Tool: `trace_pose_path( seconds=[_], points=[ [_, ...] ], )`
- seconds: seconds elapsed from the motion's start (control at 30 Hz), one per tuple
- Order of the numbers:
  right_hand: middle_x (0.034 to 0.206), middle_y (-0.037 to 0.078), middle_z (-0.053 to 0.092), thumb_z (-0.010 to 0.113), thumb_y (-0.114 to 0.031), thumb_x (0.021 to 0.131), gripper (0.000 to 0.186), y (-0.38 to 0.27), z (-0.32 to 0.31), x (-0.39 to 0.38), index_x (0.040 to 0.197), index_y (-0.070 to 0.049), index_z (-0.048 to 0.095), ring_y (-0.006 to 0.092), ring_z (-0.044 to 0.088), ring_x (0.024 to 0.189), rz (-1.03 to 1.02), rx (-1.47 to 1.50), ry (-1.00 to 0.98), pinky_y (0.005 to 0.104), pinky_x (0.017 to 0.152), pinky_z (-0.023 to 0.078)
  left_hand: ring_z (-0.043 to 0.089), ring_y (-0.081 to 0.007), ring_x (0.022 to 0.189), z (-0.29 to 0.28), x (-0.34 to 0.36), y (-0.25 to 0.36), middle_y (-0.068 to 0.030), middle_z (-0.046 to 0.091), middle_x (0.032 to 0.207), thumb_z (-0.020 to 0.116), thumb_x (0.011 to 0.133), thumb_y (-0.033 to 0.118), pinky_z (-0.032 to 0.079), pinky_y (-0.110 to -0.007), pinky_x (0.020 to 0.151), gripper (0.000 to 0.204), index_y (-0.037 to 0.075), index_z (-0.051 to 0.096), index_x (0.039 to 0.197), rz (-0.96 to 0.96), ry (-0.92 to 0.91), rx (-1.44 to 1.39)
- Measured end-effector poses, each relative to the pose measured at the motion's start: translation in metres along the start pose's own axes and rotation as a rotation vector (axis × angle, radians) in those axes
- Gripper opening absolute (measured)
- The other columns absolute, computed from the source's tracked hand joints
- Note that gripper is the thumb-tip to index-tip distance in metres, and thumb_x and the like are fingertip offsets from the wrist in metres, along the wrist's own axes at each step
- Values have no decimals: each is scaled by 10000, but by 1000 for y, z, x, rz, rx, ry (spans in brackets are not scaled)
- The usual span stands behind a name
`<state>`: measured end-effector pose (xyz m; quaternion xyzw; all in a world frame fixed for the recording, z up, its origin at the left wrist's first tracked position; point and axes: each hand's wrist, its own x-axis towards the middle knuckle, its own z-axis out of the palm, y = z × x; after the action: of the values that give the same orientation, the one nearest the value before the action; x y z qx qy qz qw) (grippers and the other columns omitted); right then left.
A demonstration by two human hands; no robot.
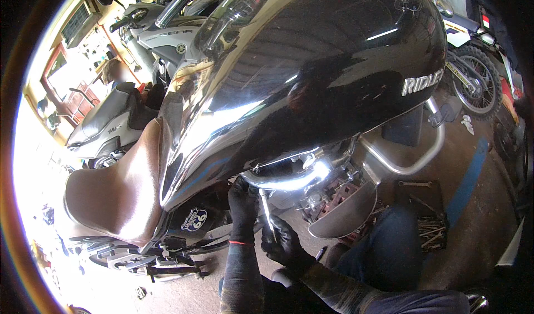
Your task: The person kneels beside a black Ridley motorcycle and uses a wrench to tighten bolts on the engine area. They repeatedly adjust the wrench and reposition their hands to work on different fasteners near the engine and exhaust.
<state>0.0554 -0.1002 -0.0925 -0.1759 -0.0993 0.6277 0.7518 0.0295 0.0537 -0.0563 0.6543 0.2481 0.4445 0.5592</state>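
Observation:
A motorcycle's glossy black fuel tank [311, 75] fills the upper middle. Below it a bright chrome tube [289, 176] runs across. My left hand [243, 203], in a black glove, is raised to the tube's left end with fingers curled; what they grip is hidden. My right hand [282, 243], also gloved, is closed on a slim silver tool [265, 205], which stands upward at a slant with its top just under the tube. The black side panel [189, 219] with a shield sticker is left of my left hand.
The brown seat [111, 197] is at left. Behind stand a grey motorcycle [158, 36] and a person [114, 75]. A dirt bike [470, 75] is upper right. A chrome guard bar [400, 166] juts right; below it lie a spanner [414, 183] and several tools [431, 230] on a dark mat.

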Motion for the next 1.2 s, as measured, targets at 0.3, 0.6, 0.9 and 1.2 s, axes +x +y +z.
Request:
trace_pose_path(
  seconds=[0.3, 0.6, 0.9, 1.2],
  points=[
    [769, 31, 511, 553, -44, 958, 100, -8, 7, 2, 1054, -18, 564, 131, 509, 660, -609, -1055, 21, 271, 602, 431, 643, -127, 949, -3, 2, -1, -54, 729, 1045, 647, 984, 124, 513, -308, 851, 191, -5, 682, 1121, 63, -6, 176],
    [782, 28, 531, 544, -43, 973, 184, -4, -3, 6, 1154, -20, 564, 102, 498, 626, -457, -781, -42, 273, 568, 447, 645, -148, 1008, -5, 0, 6, -76, 719, 1129, 608, 918, -17, 512, -325, 904, 267, -19, 651, 1181, -10, -33, 231],
    [611, 10, 510, 394, -366, 1093, 398, -6, 1, 15, 1240, -45, 578, 106, 389, 373, 131, 350, -169, 263, 384, 341, 640, -129, 963, -4, 3, -4, -50, 725, 1043, 597, 985, 53, 509, -300, 865, 175, -8, 677, 1128, 54, -12, 164],
    [607, -41, 463, 580, -392, 1030, 297, -14, 33, 5, 1014, -97, 611, 53, 409, 455, -391, -758, 315, 233, 401, 330, 650, -129, 938, 0, -1, 13, -76, 736, 1021, 582, 972, 49, 510, -305, 838, 174, -12, 678, 1103, 56, -7, 245]
  ],
)
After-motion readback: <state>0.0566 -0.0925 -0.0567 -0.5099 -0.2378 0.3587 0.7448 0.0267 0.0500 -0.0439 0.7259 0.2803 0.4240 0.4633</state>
